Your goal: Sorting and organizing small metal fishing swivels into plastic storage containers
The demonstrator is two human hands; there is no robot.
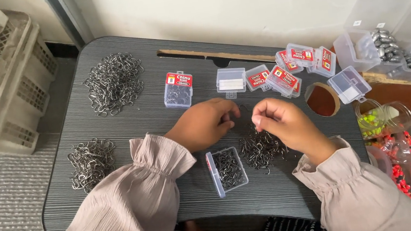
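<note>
Above the loose heap of small dark metal hooks [262, 147], your left hand [206, 124] and right hand [283, 123] pinch shut on hooks; tangles could drag extras past the open clear plastic box [227, 169] across the grey bench [163, 121].

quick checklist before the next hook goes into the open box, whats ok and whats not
1. Open small box sits on the table between the hands, lid off: ok.
2. Box has room left: cannot tell, hooks already cover its bottom.
3. Loose hook pile beside the box, under the right hand: ok.
4. Right hand's fingertips pinched, hook between them: cannot tell, too small.
5. Left hand close to the right, holding a hook: cannot tell.
6. Spare closed clear box within reach: ok.
</note>
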